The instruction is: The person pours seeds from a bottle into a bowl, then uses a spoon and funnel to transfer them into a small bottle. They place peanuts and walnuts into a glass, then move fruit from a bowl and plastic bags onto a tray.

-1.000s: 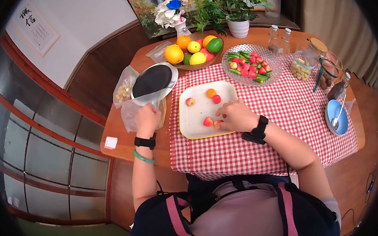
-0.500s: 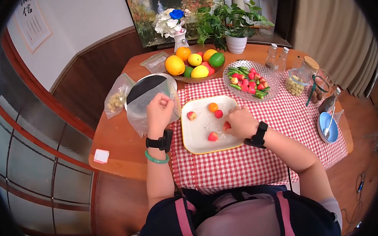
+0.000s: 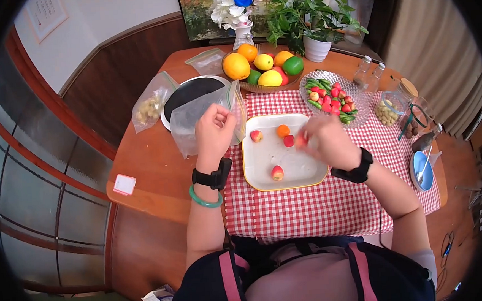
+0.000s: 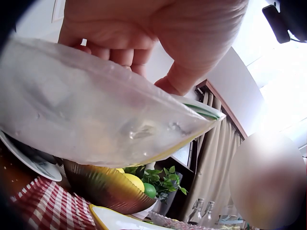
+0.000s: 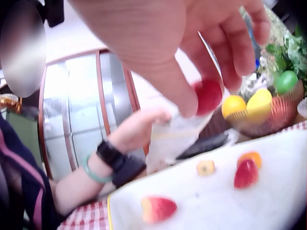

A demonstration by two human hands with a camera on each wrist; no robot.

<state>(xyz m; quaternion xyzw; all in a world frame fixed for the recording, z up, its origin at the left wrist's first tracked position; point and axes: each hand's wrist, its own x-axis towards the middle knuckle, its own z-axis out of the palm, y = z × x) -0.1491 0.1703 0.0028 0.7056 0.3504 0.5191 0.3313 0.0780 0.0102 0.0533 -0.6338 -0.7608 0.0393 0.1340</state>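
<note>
A clear zip bag (image 3: 188, 120) hangs from my left hand (image 3: 215, 131), whose curled fingers pinch its top edge; the left wrist view shows the bag (image 4: 96, 110) below the palm. My right hand (image 3: 331, 144) is over the right side of the white tray (image 3: 258, 168), and its thumb and fingers pinch a small red fruit (image 5: 208, 97), held above the tray. On the tray lie a red-yellow fruit (image 3: 256, 136) at the upper left, an orange one (image 3: 283, 131) beside a red one (image 3: 289, 141), and another red-yellow one (image 3: 277, 173) near the front.
Behind the tray stands a bowl of large fruit (image 3: 270, 78). A glass plate of small fruit and green pieces (image 3: 335, 109) is at the right, with jars (image 3: 387, 111) and a blue bowl (image 3: 421, 171) farther right. A filled bag (image 3: 150, 109) and a black-topped round object (image 3: 193, 92) stand left.
My right hand has lifted a small red fruit up from the tray. The left hand has risen from beside the bag and now holds its edge up near the tray's left side.
</note>
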